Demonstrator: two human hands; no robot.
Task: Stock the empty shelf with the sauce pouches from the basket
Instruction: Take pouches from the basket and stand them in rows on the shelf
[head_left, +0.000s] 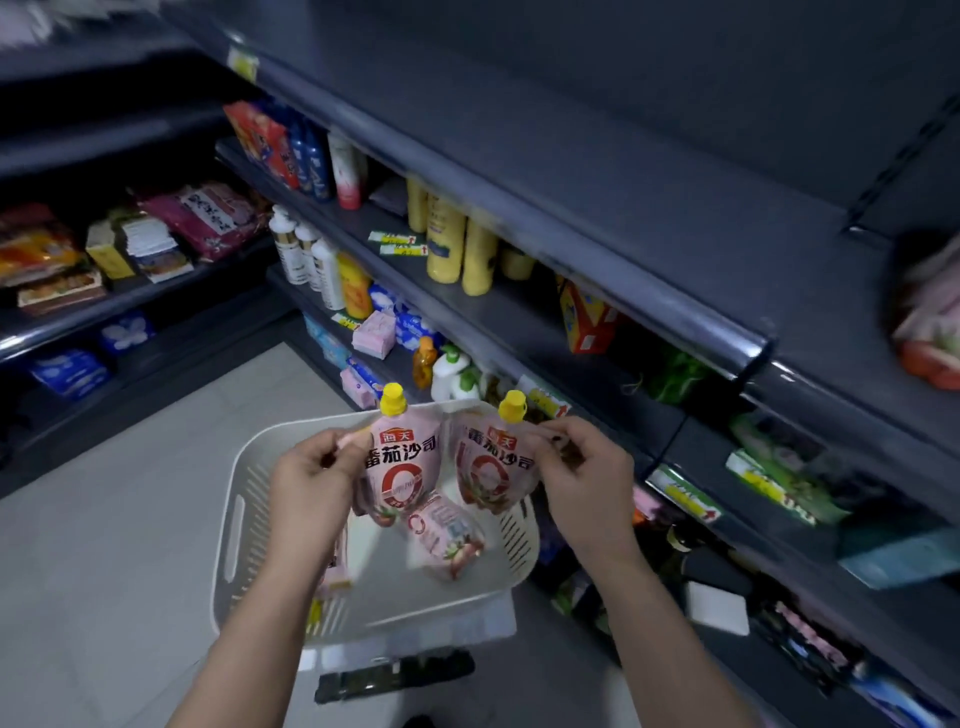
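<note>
Holding two pouches upright above the basket (244, 467), I pinch one in each grip. My left hand (311, 478) nips the upper left edge of the left pouch (400, 467); my right hand (582, 467) nips the upper right edge of the right pouch (488, 467). Both hang long axis vertical, yellow caps up, printed fronts facing me, side by side and nearly touching. A third pouch (447, 540) lies flat in the basket below them, beside the stocked shelves (519, 312).
</note>
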